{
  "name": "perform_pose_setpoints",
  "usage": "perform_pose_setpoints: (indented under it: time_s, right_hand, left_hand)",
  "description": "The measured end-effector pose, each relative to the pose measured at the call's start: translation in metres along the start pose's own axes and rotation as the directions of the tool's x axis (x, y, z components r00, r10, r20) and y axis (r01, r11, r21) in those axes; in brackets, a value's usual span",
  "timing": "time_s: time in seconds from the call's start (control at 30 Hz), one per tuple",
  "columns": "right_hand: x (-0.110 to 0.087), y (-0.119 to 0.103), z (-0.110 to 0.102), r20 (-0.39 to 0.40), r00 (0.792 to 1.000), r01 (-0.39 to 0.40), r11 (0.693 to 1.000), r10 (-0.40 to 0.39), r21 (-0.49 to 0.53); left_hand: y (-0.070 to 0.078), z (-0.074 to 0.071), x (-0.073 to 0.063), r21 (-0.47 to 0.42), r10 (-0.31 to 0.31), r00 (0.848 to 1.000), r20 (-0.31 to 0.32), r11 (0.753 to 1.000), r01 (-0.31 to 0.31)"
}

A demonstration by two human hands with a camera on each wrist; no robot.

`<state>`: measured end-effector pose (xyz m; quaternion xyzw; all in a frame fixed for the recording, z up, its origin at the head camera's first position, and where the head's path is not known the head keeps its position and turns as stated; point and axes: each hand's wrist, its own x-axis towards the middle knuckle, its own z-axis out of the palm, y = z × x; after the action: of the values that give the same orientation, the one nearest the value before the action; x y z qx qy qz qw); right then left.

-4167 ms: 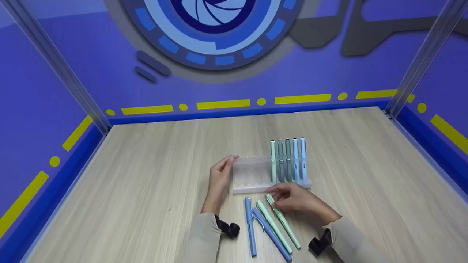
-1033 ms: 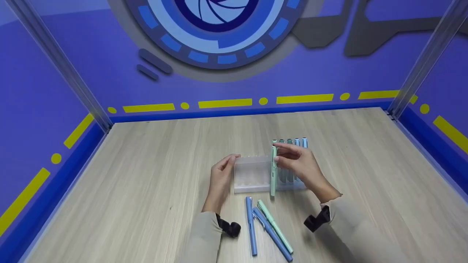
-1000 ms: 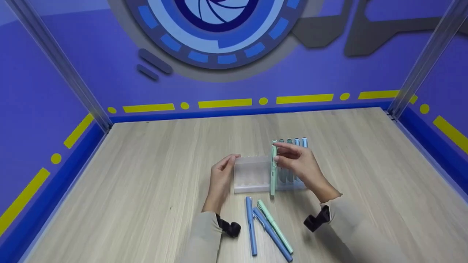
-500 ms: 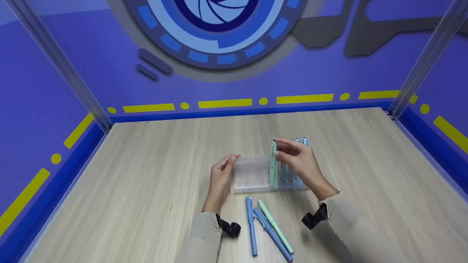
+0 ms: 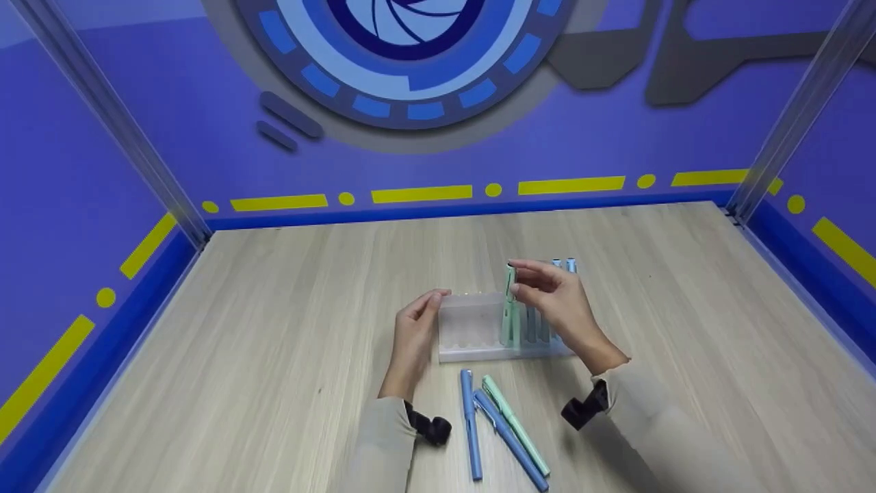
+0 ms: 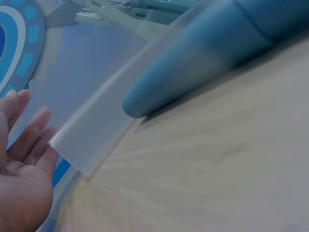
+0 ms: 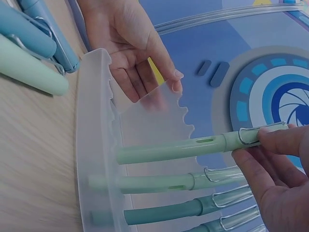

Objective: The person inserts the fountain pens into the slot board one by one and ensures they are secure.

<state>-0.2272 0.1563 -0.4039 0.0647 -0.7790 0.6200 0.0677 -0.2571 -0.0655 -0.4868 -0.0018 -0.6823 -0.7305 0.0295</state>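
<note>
A light green pen (image 5: 508,315) is pinched near its clip between the thumb and fingers of the right hand (image 5: 568,308), which is at about three o'clock from it. It's held pretty much upright at the clear rack (image 5: 472,325), lower end right by the notched strip; whether it's properly seated can't really be told. The rack's nine o'clock end is gripped by the left hand (image 5: 413,335), panel edge caught between thumb and fingers.

Toward three o'clock from the held one, slots are taken up by a mint pen (image 7: 154,183), a couple of dark green pens (image 7: 164,214), then light blue pens (image 5: 571,266), all upright and partly blocked by the hand in the head view.

Down at six o'clock from the rack, three more are scattered on the wooden table (image 5: 308,342): a straight-ish blue pen (image 5: 471,424), a slanted blue pen (image 5: 510,439), and a pale green pen (image 5: 517,426) just beside the slanted one. The table's twelve o'clock edge is backed by a blue-purple wall (image 5: 171,137).
</note>
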Motion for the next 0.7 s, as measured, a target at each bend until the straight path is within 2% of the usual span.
perform_pose_setpoints:
  time_s: [0.07, 0.33, 0.7]
  right_hand:
    - [0.0, 0.001, 0.0002, 0.007, 1.0, 0.004, 1.0, -0.004, -0.006]
    - [0.0007, 0.0059, 0.0026, 0.026, 1.0, 0.006, 1.0, -0.006, -0.004]
    - [0.0015, 0.0088, 0.0054, 0.034, 0.999, -0.018, 1.0, 0.019, -0.025]
  left_hand:
    - [-0.0044, -0.0004, 0.0019, 0.002, 0.007, 1.0, -0.002, 1.0, -0.007]
    - [-0.0052, -0.0006, 0.0032, -0.011, 0.012, 1.0, 0.004, 1.0, -0.012]
    - [-0.004, -0.001, 0.0019, 0.018, 0.012, 1.0, 0.001, 1.0, -0.012]
